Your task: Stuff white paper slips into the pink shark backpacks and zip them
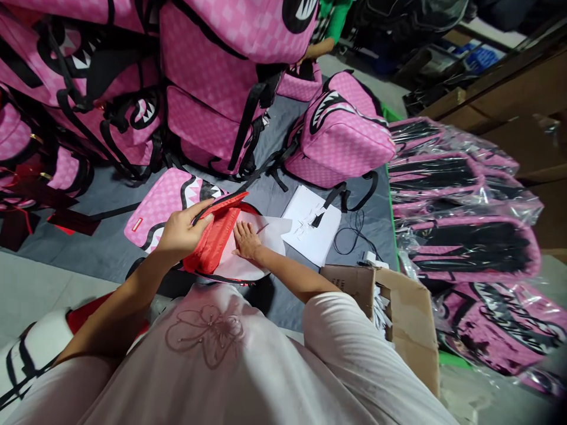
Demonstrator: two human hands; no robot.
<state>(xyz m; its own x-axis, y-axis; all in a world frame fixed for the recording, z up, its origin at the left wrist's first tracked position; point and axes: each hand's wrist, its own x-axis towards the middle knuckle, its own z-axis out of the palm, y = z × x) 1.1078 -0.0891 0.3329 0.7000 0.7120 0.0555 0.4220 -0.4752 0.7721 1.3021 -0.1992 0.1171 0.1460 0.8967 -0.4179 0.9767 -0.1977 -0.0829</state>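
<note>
A pink checkered backpack with a shark-mouth print lies unzipped in front of me, its red lining showing. My left hand pinches the edge of the opening, thumb inside, and holds the red lining up. Inside the bag, my right hand lies with fingers spread on a white sheet, which sticks out past the bag's right side. A stack of white paper is on the table just right of the bag.
Large pink backpacks stand along the far left, another beyond the paper. Plastic-wrapped bags are piled at right. An open cardboard box sits near my right elbow, a black cable behind it. Another person's arm shows at the back.
</note>
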